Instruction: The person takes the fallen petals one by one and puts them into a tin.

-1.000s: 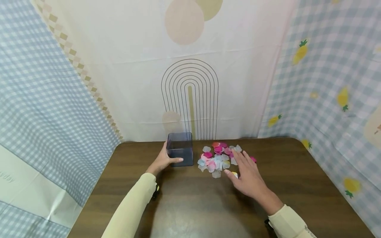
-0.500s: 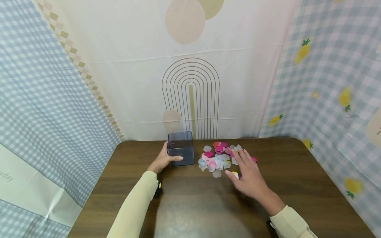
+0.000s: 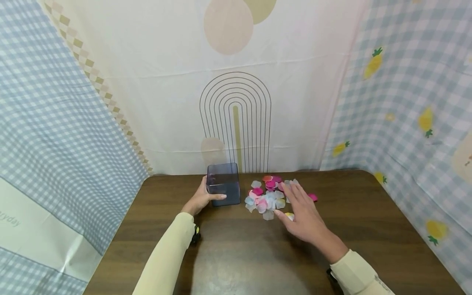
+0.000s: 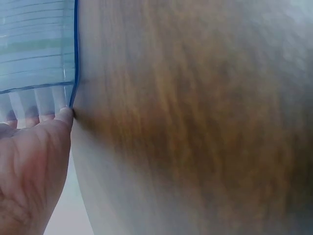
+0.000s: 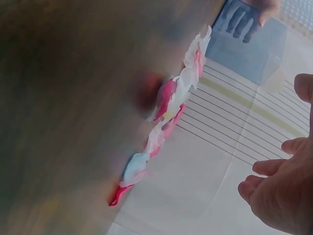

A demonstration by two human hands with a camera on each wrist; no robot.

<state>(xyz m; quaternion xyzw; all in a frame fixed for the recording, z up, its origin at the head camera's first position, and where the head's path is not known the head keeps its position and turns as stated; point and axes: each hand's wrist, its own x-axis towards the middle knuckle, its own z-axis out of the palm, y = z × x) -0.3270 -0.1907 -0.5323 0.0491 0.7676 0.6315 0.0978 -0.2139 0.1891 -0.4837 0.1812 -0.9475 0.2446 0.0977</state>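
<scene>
Left hand point(image 3: 200, 199) grips the translucent blue-grey plastic box point(image 3: 231, 193) on the brown wooden desk point(image 3: 236, 250); right hand point(image 3: 304, 219), fingers spread, hovers above thin pink, white and pale-blue petals point(image 3: 271, 201) beside the box. Careful now: one brisk sweep could scatter them!
</scene>
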